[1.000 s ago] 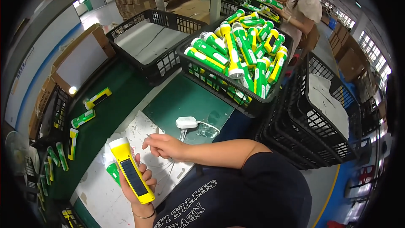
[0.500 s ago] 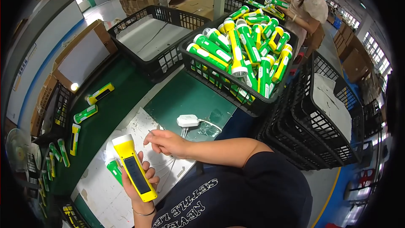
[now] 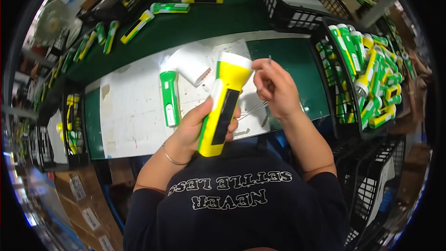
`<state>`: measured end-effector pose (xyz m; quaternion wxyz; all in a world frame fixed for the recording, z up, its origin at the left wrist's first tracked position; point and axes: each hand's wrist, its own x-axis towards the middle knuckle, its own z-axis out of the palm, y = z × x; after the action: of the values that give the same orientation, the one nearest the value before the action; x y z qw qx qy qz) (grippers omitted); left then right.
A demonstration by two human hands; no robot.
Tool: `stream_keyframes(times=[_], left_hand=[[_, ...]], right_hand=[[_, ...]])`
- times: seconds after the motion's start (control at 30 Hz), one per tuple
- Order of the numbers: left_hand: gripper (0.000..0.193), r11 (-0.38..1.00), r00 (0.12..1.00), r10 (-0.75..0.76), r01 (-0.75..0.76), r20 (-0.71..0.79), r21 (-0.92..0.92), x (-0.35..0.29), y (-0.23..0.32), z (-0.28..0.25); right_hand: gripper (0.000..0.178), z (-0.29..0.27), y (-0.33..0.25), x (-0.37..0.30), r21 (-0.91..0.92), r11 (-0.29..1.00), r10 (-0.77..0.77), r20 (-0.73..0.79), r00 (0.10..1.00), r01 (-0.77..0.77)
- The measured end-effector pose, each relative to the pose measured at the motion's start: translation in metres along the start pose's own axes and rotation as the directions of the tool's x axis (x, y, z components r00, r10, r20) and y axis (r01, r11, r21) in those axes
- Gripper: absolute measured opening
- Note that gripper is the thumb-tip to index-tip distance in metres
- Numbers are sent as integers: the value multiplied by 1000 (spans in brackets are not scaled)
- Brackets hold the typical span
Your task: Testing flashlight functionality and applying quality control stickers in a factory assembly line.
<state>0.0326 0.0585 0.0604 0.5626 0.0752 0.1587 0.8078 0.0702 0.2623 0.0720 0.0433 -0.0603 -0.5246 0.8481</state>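
Held torch (image 3: 220,107): we see yellow and green, white rim (image 3: 236,59), black panel (image 3: 226,115)
Lying torch (image 3: 169,95): green and white
Sheet (image 3: 134,116): white, tan patches (image 3: 106,91)
Bench (image 3: 218,21): deep green
Crate (image 3: 306,20): black lattice
Our shirt (image 3: 232,225): dark navy, white outlined lettering (image 3: 230,199)

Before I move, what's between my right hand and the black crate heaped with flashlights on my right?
In the head view, a stretch of green tabletop lies between your right hand and that crate.
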Motion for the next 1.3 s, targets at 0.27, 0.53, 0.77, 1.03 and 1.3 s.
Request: stream_keyframes(times=[0.27, 0.53, 0.77, 1.03, 1.3], left_hand=[[67, 534, 897, 387, -31, -212, 845, -13, -1, 10], [71, -223, 897, 442, 81, 27, 971, -20, 0, 6], [72, 351, 973, 184, 69, -141, 934, -25, 5, 13], [69, 305, 957, 267, 24, -109, 952, -27, 0, 9], [44, 910, 938, 201, -72, -283, 409, -37, -9, -39]], right_hand=[[41, 15, 2, 5, -183, 983, 0, 41, 999, 7], [34, 23, -5, 1, -683, 699, -58, 240, 969, 211], [29, 19, -9, 10, -502, 859, 54, 288, 956, 102], [29, 25, -2, 6, -449, 886, 13, 268, 963, 113], [32, 21, 27, 46, -511, 855, 87, 313, 946, 90]])
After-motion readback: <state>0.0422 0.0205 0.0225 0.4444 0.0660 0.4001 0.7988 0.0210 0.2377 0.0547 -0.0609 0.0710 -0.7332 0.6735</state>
